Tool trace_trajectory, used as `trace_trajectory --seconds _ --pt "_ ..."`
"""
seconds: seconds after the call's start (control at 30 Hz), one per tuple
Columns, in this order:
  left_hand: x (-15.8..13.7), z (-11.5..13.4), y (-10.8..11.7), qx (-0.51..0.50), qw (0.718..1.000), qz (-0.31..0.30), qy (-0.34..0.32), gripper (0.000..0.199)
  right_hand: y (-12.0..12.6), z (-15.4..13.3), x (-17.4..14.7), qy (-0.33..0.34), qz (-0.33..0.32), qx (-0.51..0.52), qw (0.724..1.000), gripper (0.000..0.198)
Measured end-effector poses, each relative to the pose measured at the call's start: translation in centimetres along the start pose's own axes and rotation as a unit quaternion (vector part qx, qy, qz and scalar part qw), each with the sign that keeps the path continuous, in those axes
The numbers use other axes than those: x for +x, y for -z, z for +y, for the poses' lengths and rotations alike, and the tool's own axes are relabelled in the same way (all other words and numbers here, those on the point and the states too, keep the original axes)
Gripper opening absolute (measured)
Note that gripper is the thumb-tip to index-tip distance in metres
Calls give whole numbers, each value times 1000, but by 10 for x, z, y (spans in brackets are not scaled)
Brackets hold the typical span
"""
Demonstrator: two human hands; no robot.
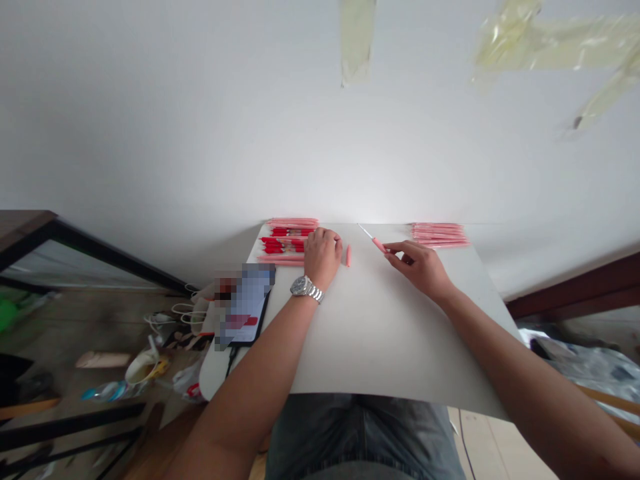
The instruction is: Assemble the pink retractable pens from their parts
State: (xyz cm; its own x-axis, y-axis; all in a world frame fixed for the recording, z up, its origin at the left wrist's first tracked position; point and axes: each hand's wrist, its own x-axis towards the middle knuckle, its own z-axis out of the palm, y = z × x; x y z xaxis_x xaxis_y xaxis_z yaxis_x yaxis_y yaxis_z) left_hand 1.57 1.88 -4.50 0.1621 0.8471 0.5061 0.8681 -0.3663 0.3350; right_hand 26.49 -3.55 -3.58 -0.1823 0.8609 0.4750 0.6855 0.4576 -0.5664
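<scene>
My right hand (415, 261) pinches the pink grip of a slim pen-like piece (379, 245); a thin whitish shaft sticks out of it toward the wall. My left hand (324, 253), with a metal wristwatch on its wrist, rests at the right end of the left-hand rows. Its fingers are curled and closed, and whatever they hold is hidden. Beside it on the table lies a short pink tube (349, 256). The rows at left hold bundled red pieces (283, 247) between pink pen-like sticks (293, 221).
More pink sticks (439, 235) lie in a pile at the table's back right. A phone (250, 307) with a cable sits on the left edge of the white table (380, 347). A wall (320, 133) borders the back. Bottles, a cup (143, 370) and bags clutter the left floor.
</scene>
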Motion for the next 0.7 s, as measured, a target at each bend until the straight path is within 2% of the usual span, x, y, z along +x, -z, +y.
trace_trajectory --seconds 0.13,0.3,0.7 --pt "1 -2 -5 -115 993 8 -6 7 0 -1 0 0 0 1 1000 25" --pt "3 -2 -9 -252 967 -13 21 4 1 -3 1 0 -5 3 1000 25" --pt "4 0 -12 -369 929 -14 27 4 -1 -1 0 3 -6 4 1000 26"
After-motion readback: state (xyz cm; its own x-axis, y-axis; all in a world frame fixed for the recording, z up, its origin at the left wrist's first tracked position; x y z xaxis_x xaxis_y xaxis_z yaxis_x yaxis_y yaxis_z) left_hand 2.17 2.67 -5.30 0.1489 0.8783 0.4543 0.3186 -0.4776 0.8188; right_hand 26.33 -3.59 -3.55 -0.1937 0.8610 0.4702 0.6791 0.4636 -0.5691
